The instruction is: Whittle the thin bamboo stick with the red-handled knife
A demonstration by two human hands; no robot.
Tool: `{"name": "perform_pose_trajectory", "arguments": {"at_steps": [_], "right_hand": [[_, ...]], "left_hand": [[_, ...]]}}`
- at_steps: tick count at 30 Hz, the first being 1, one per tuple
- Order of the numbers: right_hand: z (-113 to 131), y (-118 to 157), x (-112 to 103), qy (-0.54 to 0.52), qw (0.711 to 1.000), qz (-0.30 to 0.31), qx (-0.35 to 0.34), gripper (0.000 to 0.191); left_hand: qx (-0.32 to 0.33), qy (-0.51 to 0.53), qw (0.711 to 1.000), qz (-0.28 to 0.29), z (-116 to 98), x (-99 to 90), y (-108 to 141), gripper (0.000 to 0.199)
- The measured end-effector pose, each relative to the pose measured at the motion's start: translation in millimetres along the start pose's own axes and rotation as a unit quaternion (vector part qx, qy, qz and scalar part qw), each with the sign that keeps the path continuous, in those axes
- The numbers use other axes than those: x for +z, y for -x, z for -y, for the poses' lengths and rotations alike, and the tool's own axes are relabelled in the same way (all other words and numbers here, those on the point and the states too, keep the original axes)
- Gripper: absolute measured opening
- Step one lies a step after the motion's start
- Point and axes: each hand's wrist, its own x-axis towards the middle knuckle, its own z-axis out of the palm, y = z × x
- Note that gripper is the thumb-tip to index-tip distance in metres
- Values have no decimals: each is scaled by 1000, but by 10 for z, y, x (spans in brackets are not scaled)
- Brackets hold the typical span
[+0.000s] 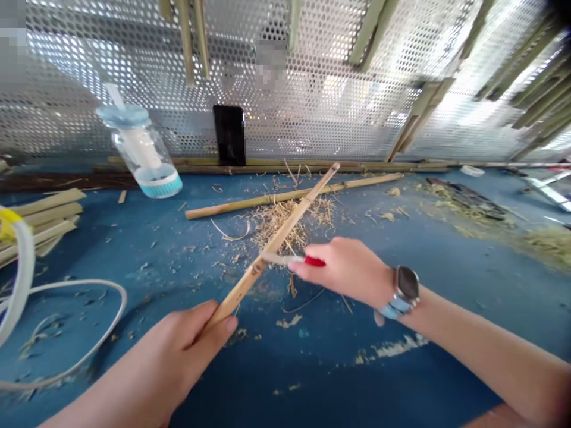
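My left hand is wrapped round the near end of a pale bamboo stick, which slants up and away to the right. The stick's far part crosses over a second bamboo stick on the blue table. In my right hand is a knife with a red handle. Its blade lies against the held stick just beyond a dark node. A heap of thin shavings is spread under and around the stick.
A clear bottle with a straw tilts at the left, with a black phone leaning on the perforated metal screen. Bamboo strips and a white hoop lie left. A dark flat object covered in shavings is at the right.
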Motion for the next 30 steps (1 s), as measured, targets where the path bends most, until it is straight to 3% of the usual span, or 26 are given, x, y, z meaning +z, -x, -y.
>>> {"name": "perform_pose_trajectory", "arguments": {"at_steps": [2, 8, 13, 15, 21, 27, 30], "right_hand": [[40, 35, -5, 34, 999, -8, -2, 66], [-276, -76, -92, 79, 988, -98, 88, 66], [16, 29, -5, 19, 1000, -7, 7, 66], [9, 19, -20, 29, 999, -13, 10, 66], [-438, -121, -194, 79, 985, -87, 122, 68], [-49, 41, -84, 36, 999, -1, 13, 66], [-221, -24, -112, 32, 998, -29, 51, 67]], "left_hand": [[17, -28, 999, -5, 24, -2, -23, 59], [84, -87, 991, -59, -22, -11, 9, 57], [74, -113, 990, -48, 70, -4, -36, 65], [81, -108, 989, -53, 103, -8, -56, 65], [109, -94, 988, -64, 124, 0, -83, 63], [112, -116, 984, -71, 213, 7, -126, 67], [83, -90, 992, -37, 198, -11, -106, 68]]}}
